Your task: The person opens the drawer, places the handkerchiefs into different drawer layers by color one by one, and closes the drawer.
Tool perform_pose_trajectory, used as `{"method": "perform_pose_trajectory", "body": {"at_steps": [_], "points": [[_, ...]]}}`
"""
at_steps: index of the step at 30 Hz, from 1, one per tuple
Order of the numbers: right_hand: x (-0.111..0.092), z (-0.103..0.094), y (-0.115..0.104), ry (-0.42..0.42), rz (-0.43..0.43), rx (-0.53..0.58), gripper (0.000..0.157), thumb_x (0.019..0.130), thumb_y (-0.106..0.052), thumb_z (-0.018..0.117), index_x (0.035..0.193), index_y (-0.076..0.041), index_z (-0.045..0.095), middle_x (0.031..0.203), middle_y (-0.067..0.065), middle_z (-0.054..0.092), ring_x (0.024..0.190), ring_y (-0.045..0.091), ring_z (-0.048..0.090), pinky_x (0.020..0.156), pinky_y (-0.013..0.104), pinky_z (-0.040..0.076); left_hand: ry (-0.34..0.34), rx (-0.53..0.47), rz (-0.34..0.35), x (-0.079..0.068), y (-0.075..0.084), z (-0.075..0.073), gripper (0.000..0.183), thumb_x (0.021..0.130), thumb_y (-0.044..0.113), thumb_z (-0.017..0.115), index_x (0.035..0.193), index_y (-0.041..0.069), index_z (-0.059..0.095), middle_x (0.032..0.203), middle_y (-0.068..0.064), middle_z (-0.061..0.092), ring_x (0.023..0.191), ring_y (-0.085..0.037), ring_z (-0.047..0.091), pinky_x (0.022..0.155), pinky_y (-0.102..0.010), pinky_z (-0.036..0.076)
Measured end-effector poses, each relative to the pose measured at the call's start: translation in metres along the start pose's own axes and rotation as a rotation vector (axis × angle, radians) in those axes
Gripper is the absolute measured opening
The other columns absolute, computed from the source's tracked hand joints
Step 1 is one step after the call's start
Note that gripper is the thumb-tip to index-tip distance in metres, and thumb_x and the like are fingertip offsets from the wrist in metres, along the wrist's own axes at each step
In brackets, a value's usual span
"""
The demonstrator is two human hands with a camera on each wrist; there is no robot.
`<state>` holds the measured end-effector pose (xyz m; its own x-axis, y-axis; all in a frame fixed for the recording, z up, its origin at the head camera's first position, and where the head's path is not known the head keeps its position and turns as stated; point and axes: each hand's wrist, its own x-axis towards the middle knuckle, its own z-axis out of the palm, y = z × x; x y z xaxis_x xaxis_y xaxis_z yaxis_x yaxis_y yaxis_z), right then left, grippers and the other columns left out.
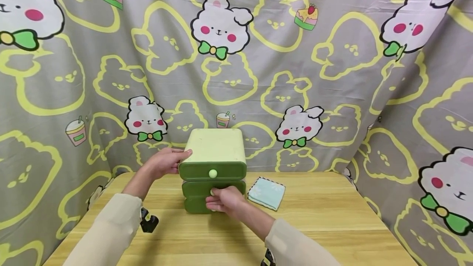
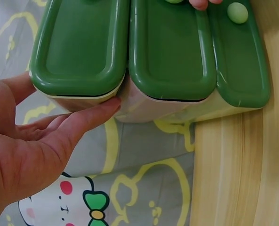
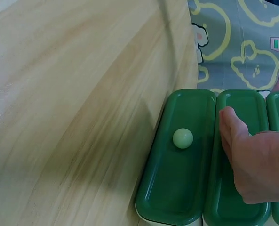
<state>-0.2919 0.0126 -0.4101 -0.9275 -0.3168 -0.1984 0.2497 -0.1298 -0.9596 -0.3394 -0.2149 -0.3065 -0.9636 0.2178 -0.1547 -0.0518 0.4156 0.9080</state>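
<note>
A small chest of drawers (image 1: 217, 145) with a pale top and three green drawer fronts stands on the wooden table. At its left side, my left hand (image 1: 171, 161) has the thumb at the top edge and straight fingers touching the side wall. My right hand (image 1: 230, 201) is at the middle drawer (image 2: 172, 56), thumb and fingers pinching its round light-green knob (image 2: 174, 1). Most of that knob is hidden by the hand. Above it, the top drawer's knob (image 1: 212, 173) shows fully. The bottom drawer's knob (image 3: 182, 138) sits beside the right fingertips in the right wrist view.
A folded light-blue cloth (image 1: 267, 193) with a dark-and-white edge lies on the table (image 1: 325, 212), right of the chest. Close behind the chest hangs a grey curtain (image 1: 258, 73) with rabbit prints. It also runs along both sides.
</note>
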Motion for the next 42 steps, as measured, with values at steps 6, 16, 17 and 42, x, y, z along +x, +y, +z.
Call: {"method": "perform_pose_trajectory", "body": {"at_steps": [6, 16, 17, 42], "points": [[0.003, -0.002, -0.001, -0.003, 0.004, -0.008, 0.035, 0.105, -0.007, 0.051, 0.127, 0.021, 0.05, 0.119, 0.038, 0.064, 0.116, 0.049, 0.063, 0.094, 0.043, 0.059, -0.003, -0.002, 0.003, 0.001, 0.0, -0.001, 0.072, 0.106, 0.041, 0.053, 0.153, -0.01, 0.034, 0.113, -0.009, 0.07, 0.091, -0.01, 0.069, 0.091, -0.033, 0.06], [0.002, -0.007, 0.008, -0.035, 0.029, -0.087, 0.033, 0.102, -0.012, 0.06, 0.114, 0.019, 0.062, 0.099, 0.022, 0.072, 0.091, 0.029, 0.074, 0.089, 0.039, 0.061, -0.009, -0.013, 0.005, -0.001, 0.0, 0.0, 0.07, 0.105, 0.041, 0.054, 0.152, -0.009, 0.037, 0.095, 0.0, 0.068, 0.083, -0.007, 0.066, 0.081, -0.027, 0.059], [0.001, -0.008, 0.01, -0.042, 0.032, -0.099, 0.033, 0.101, -0.012, 0.06, 0.113, 0.019, 0.063, 0.097, 0.021, 0.072, 0.089, 0.028, 0.074, 0.089, 0.039, 0.061, -0.006, -0.012, 0.005, -0.001, 0.0, 0.0, 0.07, 0.105, 0.041, 0.054, 0.152, -0.009, 0.037, 0.096, 0.0, 0.068, 0.082, -0.007, 0.066, 0.081, -0.027, 0.059], [0.019, -0.008, 0.06, 0.085, 0.028, -0.081, 0.029, 0.103, -0.005, 0.049, 0.113, 0.021, 0.053, 0.097, 0.033, 0.071, 0.092, 0.047, 0.073, 0.079, 0.045, 0.063, 0.012, 0.004, -0.005, -0.001, 0.004, 0.0, 0.066, 0.104, 0.04, 0.056, 0.148, -0.009, 0.044, 0.098, -0.002, 0.068, 0.084, -0.009, 0.065, 0.082, -0.029, 0.059]]}}
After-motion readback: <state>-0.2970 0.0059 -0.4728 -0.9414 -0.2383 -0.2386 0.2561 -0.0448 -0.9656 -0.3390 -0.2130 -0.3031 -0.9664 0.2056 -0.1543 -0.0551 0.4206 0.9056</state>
